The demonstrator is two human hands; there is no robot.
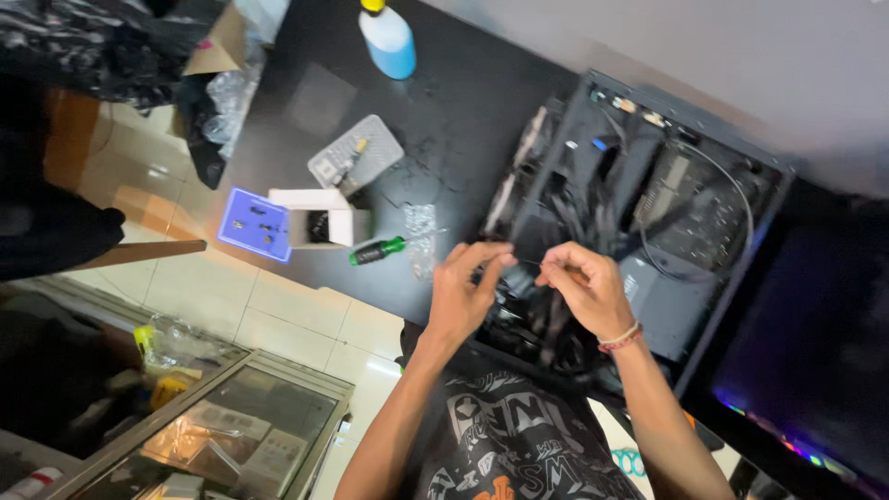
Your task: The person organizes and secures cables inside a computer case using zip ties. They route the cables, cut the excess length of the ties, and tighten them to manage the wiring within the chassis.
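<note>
Both hands over the near-left corner of the open PC case [648,213] lying flat on the dark surface [444,111]. Left hand [463,292] and right hand [583,287] each pinch an end of a thin dark cable tie or wire [524,263], too small to tell which. Its long axis runs left-right between my fingertips, level. Neither hand nearer. Green-handled screwdriver [378,250] lies just left of my left hand, beside a small white box [319,222].

This looks like a computer repair shop. An open computer case [648,213] lies on a black table [444,120], with a screwdriver [377,250], small screw boxes [255,224] and a glass counter [250,426] nearby.
</note>
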